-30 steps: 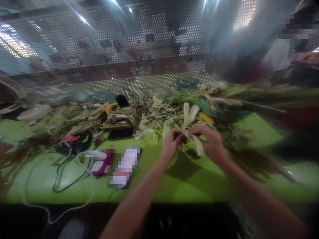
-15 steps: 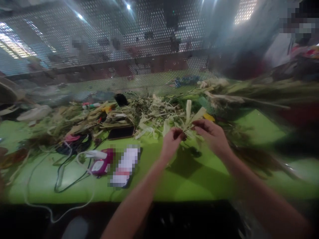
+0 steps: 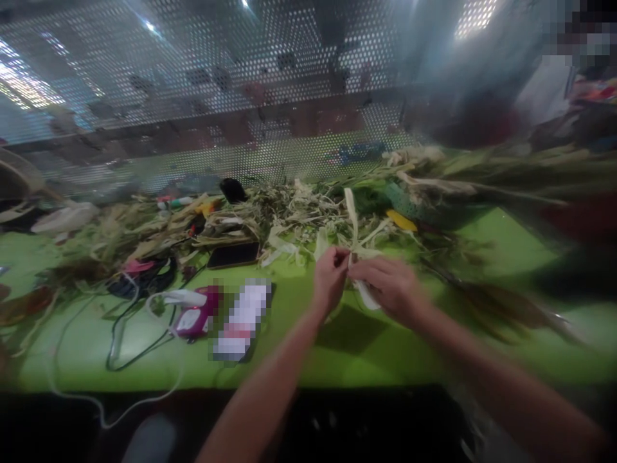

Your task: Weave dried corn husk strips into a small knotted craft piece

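Pale, dried husk-like leaf strips (image 3: 351,212) splay out from between my two hands, with one strip standing upright and others spreading to the right. My left hand (image 3: 331,280) is closed, thumb and fingers pinching the base of the strips. My right hand (image 3: 393,286) is closed on the same strips, its fingertips close beside the left ones. Below the right hand hangs a whitish strip end (image 3: 367,296). The exact spot where the strips meet is partly hidden by the fingers. Both hands are just above the green tabletop (image 3: 357,366).
Behind the hands lies a heap of dried leaf scraps (image 3: 299,209) with a yellow item (image 3: 401,220). A dark phone (image 3: 234,255), a lit phone (image 3: 243,321) and a magenta device (image 3: 196,315) with cables are to the left. A perforated metal screen (image 3: 299,154) stands behind.
My right hand has moved left and slightly down, closer to my left hand. The strips have turned, and a whitish end now shows below. A dark dangling piece is no longer visible.
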`<state>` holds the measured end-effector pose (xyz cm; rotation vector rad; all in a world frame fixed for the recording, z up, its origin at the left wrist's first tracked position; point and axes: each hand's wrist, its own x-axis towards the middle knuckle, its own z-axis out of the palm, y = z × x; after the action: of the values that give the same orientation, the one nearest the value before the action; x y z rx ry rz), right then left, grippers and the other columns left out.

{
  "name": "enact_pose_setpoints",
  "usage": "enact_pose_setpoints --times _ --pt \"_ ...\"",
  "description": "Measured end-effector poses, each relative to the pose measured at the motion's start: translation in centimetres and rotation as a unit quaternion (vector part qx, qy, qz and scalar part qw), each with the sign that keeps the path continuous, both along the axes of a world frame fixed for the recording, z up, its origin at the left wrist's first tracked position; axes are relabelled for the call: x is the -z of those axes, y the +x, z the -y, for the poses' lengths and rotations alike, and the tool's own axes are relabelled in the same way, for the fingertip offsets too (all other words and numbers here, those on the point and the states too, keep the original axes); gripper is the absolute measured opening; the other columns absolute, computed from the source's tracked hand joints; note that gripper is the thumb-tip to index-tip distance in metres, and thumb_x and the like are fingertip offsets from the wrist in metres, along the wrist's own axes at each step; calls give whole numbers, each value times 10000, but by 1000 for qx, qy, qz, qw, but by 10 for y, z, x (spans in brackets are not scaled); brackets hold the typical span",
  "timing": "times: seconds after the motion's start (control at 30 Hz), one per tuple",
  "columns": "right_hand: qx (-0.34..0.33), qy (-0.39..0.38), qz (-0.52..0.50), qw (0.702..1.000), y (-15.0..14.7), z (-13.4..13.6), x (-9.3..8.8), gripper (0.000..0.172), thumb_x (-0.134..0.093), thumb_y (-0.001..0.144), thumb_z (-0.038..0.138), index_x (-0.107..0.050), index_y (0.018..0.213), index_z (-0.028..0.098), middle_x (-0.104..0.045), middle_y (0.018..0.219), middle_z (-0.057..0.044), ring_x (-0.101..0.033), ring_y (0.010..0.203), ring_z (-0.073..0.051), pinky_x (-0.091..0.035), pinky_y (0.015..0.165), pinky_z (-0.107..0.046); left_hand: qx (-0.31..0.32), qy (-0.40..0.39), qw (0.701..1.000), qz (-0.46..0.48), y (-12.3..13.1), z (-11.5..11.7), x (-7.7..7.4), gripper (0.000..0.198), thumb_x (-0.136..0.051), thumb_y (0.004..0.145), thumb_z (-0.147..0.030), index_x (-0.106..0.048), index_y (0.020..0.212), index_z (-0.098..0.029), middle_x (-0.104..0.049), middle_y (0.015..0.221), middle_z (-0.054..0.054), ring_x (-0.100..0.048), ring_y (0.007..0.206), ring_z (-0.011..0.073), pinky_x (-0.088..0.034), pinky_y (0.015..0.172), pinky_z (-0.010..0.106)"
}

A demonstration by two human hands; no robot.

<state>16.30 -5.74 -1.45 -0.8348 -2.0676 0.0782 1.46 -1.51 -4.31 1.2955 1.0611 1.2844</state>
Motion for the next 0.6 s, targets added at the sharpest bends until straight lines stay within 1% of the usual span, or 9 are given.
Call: enact_pose_setpoints --times 0.1,0.23,0.3,0.37,0.43,0.53,0.6 --pt "-4 15 16 1000 3 -3 3 281 -569 921 144 -733 1100 284 -761 1029 -38 -687 925 -213 -524 787 -356 20 -13 998 59 0 -2 -1 250 -701 783 -383 -581 792 -164 -586 712 -18 -507 664 103 -400 628 230" --pt "56 37 9 998 11 -5 -5 242 -661 885 184 -741 1072 314 -769 1011 -16 -669 918 -231 -477 849 -406 60 -8 994 92 2 -2 -5 271 -708 783 -392 -574 839 -162 -589 754 -12 -528 680 98 -429 649 228" --pt "72 26 -26 997 14 -6 -11 203 -684 875 205 -752 1033 313 -761 1040 -20 -661 941 -238 -466 890 -427 80 -13 992 102 1 -1 -7 276 -705 786 -389 -553 846 -167 -583 744 -12 -547 659 101 -448 646 238" --pt "67 -10 -94 993 14 -6 -15 150 -668 889 226 -758 986 296 -753 1041 -32 -663 961 -240 -481 902 -427 96 -16 990 106 1 1 -9 268 -686 805 -386 -529 862 -178 -583 739 -10 -565 649 108 -467 651 251" --pt "64 -78 -171 980 12 -7 -17 115 -653 899 263 -759 943 272 -750 988 -44 -676 931 -239 -519 862 -411 105 -12 989 101 1 3 -9 238 -656 837 -378 -517 885 -191 -576 731 -13 -560 642 110 -466 642 252" --pt "64 -195 -257 944 7 -8 -16 112 -701 855 344 -754 874 247 -744 882 -44 -688 819 -228 -561 754 -373 104 -17 991 88 2 6 -9 201 -626 866 -381 -527 884 -206 -528 692 -28 -497 598 96 -433 588 233" --pt "40 -260 -302 916 4 -10 -14 154 -746 809 386 -748 849 237 -737 831 -37 -688 754 -213 -573 710 -356 87 -31 992 88 4 7 -8 183 -635 860 -378 -556 877 -214 -542 718 -19 -489 620 99 -433 587 228"
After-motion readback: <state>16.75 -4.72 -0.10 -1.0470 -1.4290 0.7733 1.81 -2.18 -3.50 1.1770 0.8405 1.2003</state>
